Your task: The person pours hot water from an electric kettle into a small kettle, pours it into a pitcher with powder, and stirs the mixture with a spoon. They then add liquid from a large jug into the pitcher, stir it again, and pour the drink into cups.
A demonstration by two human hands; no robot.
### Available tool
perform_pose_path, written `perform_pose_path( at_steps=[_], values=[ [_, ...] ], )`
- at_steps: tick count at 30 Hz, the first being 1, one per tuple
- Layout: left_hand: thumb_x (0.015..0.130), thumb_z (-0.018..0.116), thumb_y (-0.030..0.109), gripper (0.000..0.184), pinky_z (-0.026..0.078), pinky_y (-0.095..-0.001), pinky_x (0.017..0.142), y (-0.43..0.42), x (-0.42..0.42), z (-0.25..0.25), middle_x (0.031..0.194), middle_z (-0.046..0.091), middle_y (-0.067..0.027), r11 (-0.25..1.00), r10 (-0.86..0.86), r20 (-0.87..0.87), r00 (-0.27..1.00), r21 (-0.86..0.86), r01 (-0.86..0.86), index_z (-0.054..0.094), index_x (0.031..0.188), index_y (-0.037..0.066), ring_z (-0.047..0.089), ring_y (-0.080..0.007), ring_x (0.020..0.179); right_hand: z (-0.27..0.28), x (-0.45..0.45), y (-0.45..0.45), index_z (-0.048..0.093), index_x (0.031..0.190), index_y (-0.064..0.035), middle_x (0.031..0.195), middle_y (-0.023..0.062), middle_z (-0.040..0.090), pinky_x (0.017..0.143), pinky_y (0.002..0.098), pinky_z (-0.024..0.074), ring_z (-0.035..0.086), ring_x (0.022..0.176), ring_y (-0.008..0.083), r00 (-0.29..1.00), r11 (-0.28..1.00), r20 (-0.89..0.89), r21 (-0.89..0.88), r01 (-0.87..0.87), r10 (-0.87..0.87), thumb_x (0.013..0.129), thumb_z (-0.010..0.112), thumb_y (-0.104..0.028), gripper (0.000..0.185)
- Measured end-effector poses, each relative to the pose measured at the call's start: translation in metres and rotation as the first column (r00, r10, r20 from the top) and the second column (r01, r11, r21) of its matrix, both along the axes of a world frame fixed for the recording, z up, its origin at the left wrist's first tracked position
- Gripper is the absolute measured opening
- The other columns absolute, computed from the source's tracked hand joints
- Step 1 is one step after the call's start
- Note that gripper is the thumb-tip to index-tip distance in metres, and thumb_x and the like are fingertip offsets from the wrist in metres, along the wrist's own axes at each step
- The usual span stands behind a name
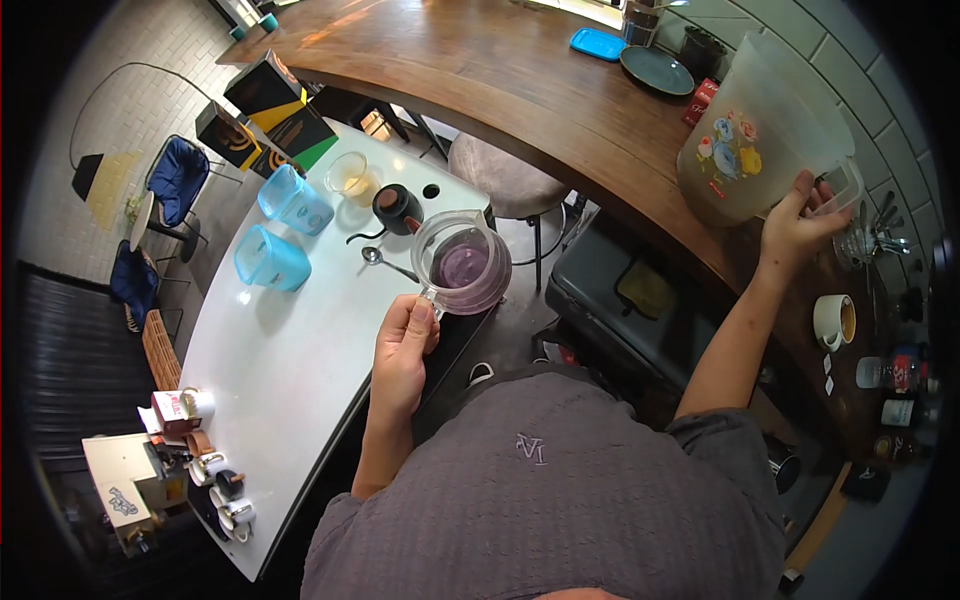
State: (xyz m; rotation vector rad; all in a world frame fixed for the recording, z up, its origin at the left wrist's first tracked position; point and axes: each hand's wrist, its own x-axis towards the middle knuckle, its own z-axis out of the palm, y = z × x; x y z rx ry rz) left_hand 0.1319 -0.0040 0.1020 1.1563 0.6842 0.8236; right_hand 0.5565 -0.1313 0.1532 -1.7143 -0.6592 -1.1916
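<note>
My left hand [405,345] grips the handle of a clear glass pot [462,262], which has a little purple-tinted liquid or tint at its bottom. The pot is held up beside the white table's edge. At the right, the fingers of my right hand [800,225] are wrapped round the handle of a large translucent plastic pitcher [765,135] with printed flowers, over the wooden counter. A black kettle [397,209], a spoon [385,262] and a glass of pale yellowish contents [353,178] are near the glass pot.
Two blue containers [272,258] stand on the white table [290,350], with cups [230,500] at its far end. The wooden counter [480,60] bears a dark plate [656,71], a blue tray [598,44] and a white cup [833,318]. A round stool [505,175] stands between.
</note>
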Motion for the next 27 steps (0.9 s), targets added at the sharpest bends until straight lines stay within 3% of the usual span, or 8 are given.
perform_pose_path(
  at_steps=[2,3,5,6,9,15,19,27],
  values=[
    [0.100,0.049,0.024,0.021,0.028,-0.0190,0.057,0.004,-0.001,0.001,0.073,0.043,0.0053,1.000,-0.003,0.000,1.000,0.011,0.003,0.055,0.091,0.007,0.033,-0.0035,0.063,0.000,0.003,0.000,0.047,0.115,0.0077,0.091,0.0132,0.058,0.073,0.0332,0.0466,0.055,0.077,0.0207,0.954,0.952,-0.199,0.253,-0.172,0.226,0.092,0.061,-0.032,0.048],
    [0.100,0.049,0.025,0.021,0.028,-0.0188,0.057,0.005,-0.003,0.002,0.073,0.044,0.0054,1.000,0.000,-0.008,1.000,0.017,0.000,0.055,0.092,0.007,0.034,-0.0033,0.063,0.002,0.007,-0.004,0.047,0.115,0.0077,0.091,0.0132,0.058,0.073,0.0332,0.0466,0.055,0.077,0.0207,0.953,0.952,-0.197,0.251,-0.177,0.229,0.092,0.061,-0.032,0.048],
    [0.100,0.049,0.025,0.021,0.028,-0.0186,0.057,0.004,-0.005,0.003,0.074,0.044,0.0054,1.000,0.023,-0.011,1.000,0.010,-0.023,0.056,0.092,0.007,0.034,-0.0032,0.063,0.013,0.013,-0.011,0.058,0.094,0.0055,0.073,0.0071,0.056,0.069,0.0293,0.0444,0.054,0.071,0.0171,0.855,0.923,-0.456,0.380,-0.065,0.248,0.094,0.055,-0.043,0.049],
    [0.100,0.049,0.025,0.021,0.028,-0.0185,0.057,0.005,-0.006,0.003,0.074,0.045,0.0053,0.999,0.038,-0.013,0.999,0.009,-0.038,0.056,0.092,0.007,0.034,-0.0031,0.063,0.021,0.008,-0.006,0.055,0.070,-0.0011,0.062,0.0029,0.050,0.058,0.0252,0.0405,0.050,0.059,0.0128,0.851,0.888,-0.433,0.453,-0.080,0.298,0.093,0.051,-0.051,0.055],
    [0.100,0.050,0.026,0.021,0.028,-0.0180,0.057,0.007,-0.012,0.002,0.074,0.046,0.0054,0.998,0.054,-0.007,0.999,0.021,-0.053,0.056,0.092,0.007,0.034,-0.0029,0.063,0.035,0.008,-0.004,0.046,0.066,-0.0089,0.055,-0.0015,0.044,0.044,0.0214,0.0317,0.040,0.046,0.0072,0.760,0.850,-0.502,0.512,-0.125,0.414,0.092,0.052,-0.054,0.053],
    [0.101,0.048,0.023,0.019,0.027,-0.0205,0.053,0.007,-0.023,0.000,0.070,0.041,0.0047,0.995,0.095,-0.016,0.995,0.026,-0.095,0.053,0.091,0.008,0.029,-0.0048,0.058,0.060,-0.002,0.002,0.039,0.057,-0.0151,0.048,-0.0052,0.034,0.038,0.0216,0.0222,0.031,0.039,0.0043,0.639,0.757,-0.490,0.610,-0.235,0.593,0.087,0.060,-0.055,0.054],
    [0.101,0.048,0.024,0.019,0.026,-0.0205,0.053,0.007,-0.027,-0.003,0.070,0.040,0.0047,0.994,0.106,-0.008,0.994,0.036,-0.106,0.053,0.090,0.008,0.029,-0.0048,0.058,0.053,0.004,0.007,0.038,0.056,-0.0157,0.047,-0.0057,0.033,0.038,0.0210,0.0207,0.030,0.039,0.0035,0.724,0.792,-0.457,0.576,-0.202,0.517,0.087,0.060,-0.054,0.054],
    [0.100,0.050,0.027,0.023,0.029,-0.0192,0.055,0.003,-0.029,-0.004,0.070,0.044,0.0054,0.994,0.110,-0.004,0.994,0.008,-0.110,0.054,0.087,0.009,0.035,-0.0038,0.061,0.057,-0.008,0.003,0.040,0.063,-0.0144,0.052,-0.0063,0.029,0.040,0.0223,0.0165,0.024,0.042,0.0042,0.687,0.753,-0.418,0.589,-0.293,0.594,0.093,0.053,-0.051,0.049]
  ],
)
